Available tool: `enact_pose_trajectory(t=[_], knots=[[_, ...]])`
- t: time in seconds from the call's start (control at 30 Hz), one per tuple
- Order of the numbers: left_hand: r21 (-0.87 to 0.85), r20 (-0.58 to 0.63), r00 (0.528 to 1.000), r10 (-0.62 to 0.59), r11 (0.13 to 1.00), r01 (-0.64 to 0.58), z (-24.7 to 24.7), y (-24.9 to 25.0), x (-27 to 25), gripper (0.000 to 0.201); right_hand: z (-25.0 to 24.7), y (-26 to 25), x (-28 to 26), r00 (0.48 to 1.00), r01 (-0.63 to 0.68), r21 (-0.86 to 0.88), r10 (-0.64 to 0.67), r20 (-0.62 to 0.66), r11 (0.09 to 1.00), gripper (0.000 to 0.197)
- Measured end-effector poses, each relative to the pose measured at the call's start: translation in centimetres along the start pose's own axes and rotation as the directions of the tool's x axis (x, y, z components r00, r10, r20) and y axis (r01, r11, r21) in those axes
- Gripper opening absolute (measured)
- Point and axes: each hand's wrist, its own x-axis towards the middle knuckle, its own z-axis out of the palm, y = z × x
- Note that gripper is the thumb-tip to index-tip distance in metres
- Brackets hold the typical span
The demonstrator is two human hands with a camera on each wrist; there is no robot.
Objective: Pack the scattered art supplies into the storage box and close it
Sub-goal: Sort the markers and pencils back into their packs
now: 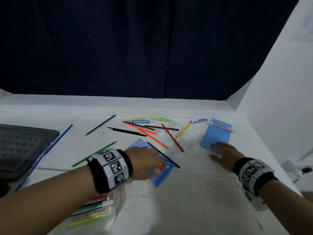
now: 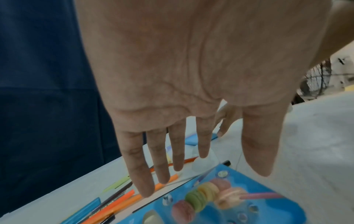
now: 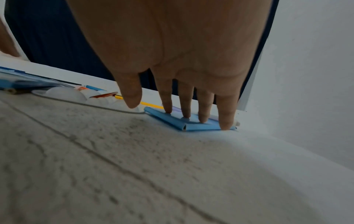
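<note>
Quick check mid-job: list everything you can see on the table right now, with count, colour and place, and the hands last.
White table: one, under everything.
Grey plastic storage lid or tray: one, far left edge.
Colour pencils: about a dozen, mixed colours, scattered centre; long blue one beside the tray.
Highlighter pens: several, yellow, blue, green, purple, along the far side.
Blue picture card with macarons: one, centre, under the left hand.
Plain blue folded paper pad: one, right; a pink pen lies across its far end.
Clear bag of markers: one, near edge under the left forearm.
Left hand: fingers straight, over the picture card.
Right hand: fingers straight, pressing the pad's near edge.
</note>
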Motion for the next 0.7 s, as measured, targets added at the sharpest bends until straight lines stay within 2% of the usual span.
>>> enact_pose_trajectory(t=[0.13,0.23,0.37,0.47,0.57,0.7], knots=[[0.058,0.083,0.996,-0.005,0.998,0.000,-0.3,0.5,2.9,0.038,0.8,0.3,-0.2,0.999,0.045,-0.031,-0.046,-0.029,0.999,0.057],[0.065,0.147,0.989,-0.007,0.998,-0.002,0.4,1.2,3.6,0.040,1.4,0.2,-1.3,0.997,0.067,-0.058,-0.068,-0.029,0.996,0.052],[0.013,0.134,0.989,0.069,0.997,-0.071,1.3,2.3,2.4,0.038,2.1,-0.1,-4.0,0.987,0.154,-0.036,-0.156,-0.050,0.987,0.038],[-0.064,0.123,0.986,0.112,0.992,-0.104,1.6,3.0,0.8,0.033,2.5,-1.0,-6.6,0.983,0.179,0.064,-0.175,-0.061,0.982,0.030],[-0.135,0.081,0.989,0.120,0.985,-0.108,2.5,4.2,-1.2,0.025,3.1,-2.5,-9.1,0.981,0.190,0.085,-0.186,-0.046,0.978,0.031],[-0.117,-0.037,0.987,0.154,0.981,-0.158,5.5,6.0,-3.9,0.039,3.9,-4.7,-12.6,0.967,0.251,0.085,-0.253,0.011,0.964,0.036]])
